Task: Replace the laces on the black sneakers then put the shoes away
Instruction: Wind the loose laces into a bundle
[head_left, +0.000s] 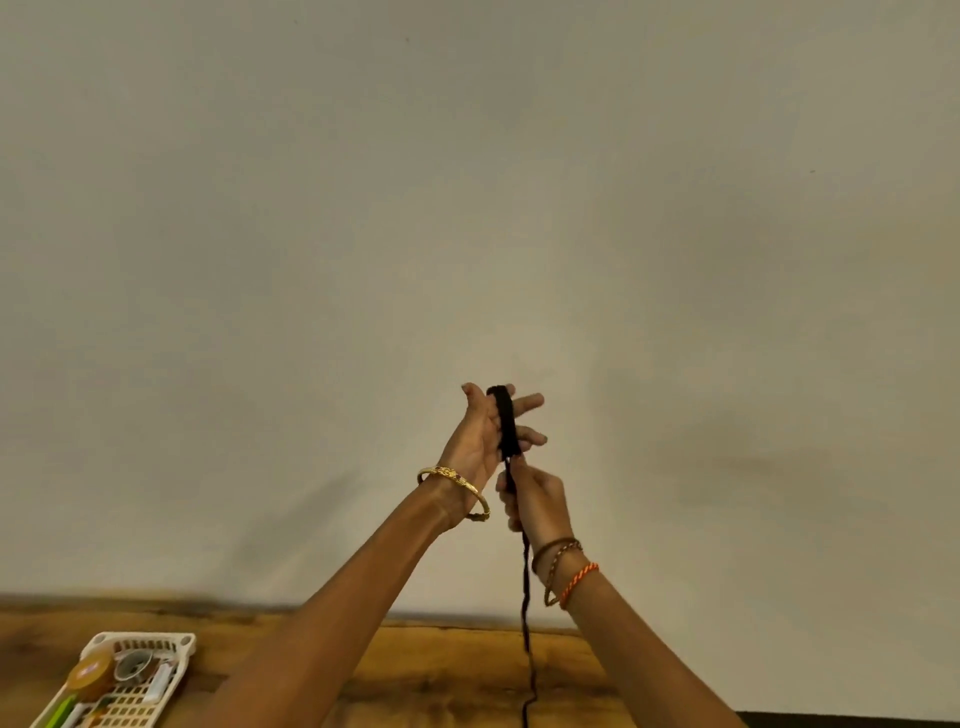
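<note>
A black shoelace (506, 421) is wound in several loops around the straight fingers of my left hand (480, 441), which is raised in front of the wall. Just below it, my right hand (535, 501) pinches the lace where it leaves the coil. From there the free end of the lace hangs straight down past my right wrist and off the bottom of the view. No sneakers are in view.
A wooden table (457, 670) runs along the bottom against a plain beige wall (467, 208). At the bottom left stands a white slotted plastic tray (179, 644) with a tape roll and small stationery in it.
</note>
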